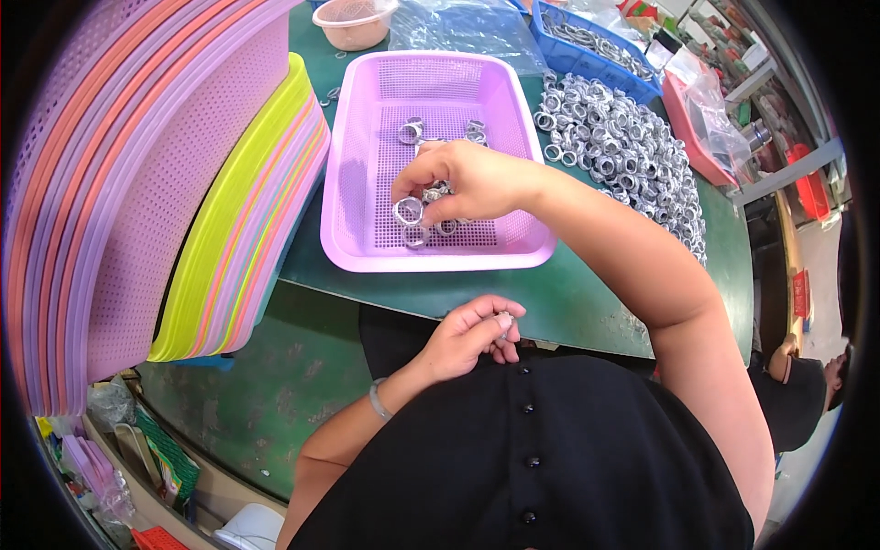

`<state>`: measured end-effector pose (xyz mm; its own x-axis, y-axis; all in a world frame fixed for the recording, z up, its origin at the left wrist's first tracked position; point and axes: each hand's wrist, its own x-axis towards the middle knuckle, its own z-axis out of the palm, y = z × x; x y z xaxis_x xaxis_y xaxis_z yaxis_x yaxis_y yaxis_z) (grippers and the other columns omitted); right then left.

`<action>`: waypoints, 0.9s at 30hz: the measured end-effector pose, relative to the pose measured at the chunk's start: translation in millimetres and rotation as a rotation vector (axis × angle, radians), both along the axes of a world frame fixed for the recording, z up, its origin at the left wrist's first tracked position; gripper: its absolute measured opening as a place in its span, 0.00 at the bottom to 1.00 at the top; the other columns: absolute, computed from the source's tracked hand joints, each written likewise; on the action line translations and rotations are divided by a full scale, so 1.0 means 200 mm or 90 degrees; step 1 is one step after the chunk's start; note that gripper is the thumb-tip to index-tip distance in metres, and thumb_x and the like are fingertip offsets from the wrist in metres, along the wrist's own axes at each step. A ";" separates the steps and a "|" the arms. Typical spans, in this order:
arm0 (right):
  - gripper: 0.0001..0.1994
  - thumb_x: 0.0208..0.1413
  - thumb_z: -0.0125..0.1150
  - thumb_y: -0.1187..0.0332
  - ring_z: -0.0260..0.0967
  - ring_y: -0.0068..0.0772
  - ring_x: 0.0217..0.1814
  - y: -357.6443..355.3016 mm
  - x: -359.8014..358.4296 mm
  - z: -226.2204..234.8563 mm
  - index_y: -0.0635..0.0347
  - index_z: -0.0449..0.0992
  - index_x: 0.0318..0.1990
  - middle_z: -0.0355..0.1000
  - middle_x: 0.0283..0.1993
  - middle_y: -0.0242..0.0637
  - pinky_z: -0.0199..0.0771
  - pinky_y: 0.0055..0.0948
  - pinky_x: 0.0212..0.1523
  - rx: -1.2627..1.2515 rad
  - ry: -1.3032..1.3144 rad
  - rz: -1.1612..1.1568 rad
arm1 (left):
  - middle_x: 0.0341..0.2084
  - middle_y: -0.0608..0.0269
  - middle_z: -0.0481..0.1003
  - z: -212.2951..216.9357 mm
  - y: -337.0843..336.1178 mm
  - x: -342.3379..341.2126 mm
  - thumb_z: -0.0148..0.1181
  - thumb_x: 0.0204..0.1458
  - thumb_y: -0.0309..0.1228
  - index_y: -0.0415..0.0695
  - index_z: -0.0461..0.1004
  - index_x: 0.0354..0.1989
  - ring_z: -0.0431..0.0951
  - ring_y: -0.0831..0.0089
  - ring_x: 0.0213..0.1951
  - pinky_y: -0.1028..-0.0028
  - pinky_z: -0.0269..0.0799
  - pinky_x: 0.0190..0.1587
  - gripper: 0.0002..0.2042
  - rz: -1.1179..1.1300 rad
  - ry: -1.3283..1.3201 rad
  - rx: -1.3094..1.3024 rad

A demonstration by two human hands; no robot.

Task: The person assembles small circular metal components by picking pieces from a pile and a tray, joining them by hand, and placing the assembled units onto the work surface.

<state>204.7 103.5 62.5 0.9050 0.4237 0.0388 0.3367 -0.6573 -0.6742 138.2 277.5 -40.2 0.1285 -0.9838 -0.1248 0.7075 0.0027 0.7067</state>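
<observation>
My right hand [472,181] reaches over a pink plastic basket [339,220] with perforated walls and base. Its fingers and thumb are closed on a silvery metal ring piece [408,212]. Several similar metal ring pieces lie in the basket, one pair near its far left part [412,130], others partly hidden under my hand. My left hand [472,335] is held close to my body, below the near edge of the table. Thumb and fingers are pinched together, with a small greyish bit showing between them, too hidden to name.
A large heap of metal rings [619,137] spreads on the green table [587,316] at the right. Behind it stands a blue crate [587,55] of metal parts, beside a red tray [701,137]. Tall stacks of coloured baskets [206,156] crowd the left. A person [797,403] is at far right.
</observation>
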 end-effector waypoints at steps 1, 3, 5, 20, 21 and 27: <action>0.18 0.35 0.64 0.73 0.67 0.32 0.37 -0.01 -0.01 0.00 0.60 0.73 0.39 0.71 0.33 0.37 0.66 0.29 0.41 0.000 0.001 -0.003 | 0.28 0.66 0.69 0.00 0.00 0.00 0.43 0.56 0.29 0.40 0.65 0.45 0.74 0.75 0.27 0.79 0.68 0.29 0.10 -0.002 -0.001 -0.005; 0.18 0.35 0.64 0.71 0.68 0.34 0.35 -0.02 -0.04 -0.02 0.59 0.73 0.39 0.71 0.30 0.36 0.67 0.30 0.38 0.069 -0.016 -0.021 | 0.29 0.64 0.69 0.01 0.00 -0.01 0.43 0.56 0.29 0.40 0.65 0.46 0.74 0.75 0.28 0.79 0.68 0.30 0.11 -0.007 -0.002 0.007; 0.23 0.37 0.63 0.70 0.69 0.39 0.38 -0.06 -0.03 -0.05 0.60 0.69 0.46 0.72 0.36 0.40 0.69 0.33 0.39 -0.014 -0.100 -0.051 | 0.31 0.63 0.70 0.00 -0.01 0.00 0.45 0.55 0.26 0.40 0.63 0.48 0.74 0.74 0.29 0.79 0.69 0.30 0.13 0.000 -0.019 0.012; 0.11 0.46 0.57 0.74 0.70 0.29 0.34 -0.14 -0.91 0.07 0.65 0.71 0.39 0.70 0.35 0.38 0.69 0.26 0.34 0.091 -0.036 -0.232 | 0.41 0.49 0.69 0.15 -0.10 -0.08 0.42 0.58 0.35 0.37 0.56 0.53 0.74 0.69 0.36 0.75 0.71 0.38 0.18 0.017 0.116 -0.129; 0.13 0.45 0.58 0.73 0.68 0.29 0.36 -0.13 -0.95 0.06 0.64 0.70 0.40 0.70 0.34 0.37 0.68 0.27 0.36 0.103 -0.058 -0.232 | 0.41 0.49 0.69 0.16 -0.12 -0.10 0.41 0.58 0.36 0.36 0.56 0.53 0.75 0.67 0.36 0.74 0.71 0.38 0.19 0.012 0.122 -0.130; 0.15 0.44 0.61 0.70 0.65 0.31 0.38 -0.13 -1.15 0.04 0.63 0.70 0.40 0.68 0.37 0.37 0.67 0.28 0.38 0.144 -0.093 -0.310 | 0.42 0.51 0.70 0.21 -0.22 -0.21 0.35 0.59 0.42 0.36 0.58 0.52 0.72 0.65 0.43 0.68 0.69 0.44 0.22 -0.038 0.103 -0.098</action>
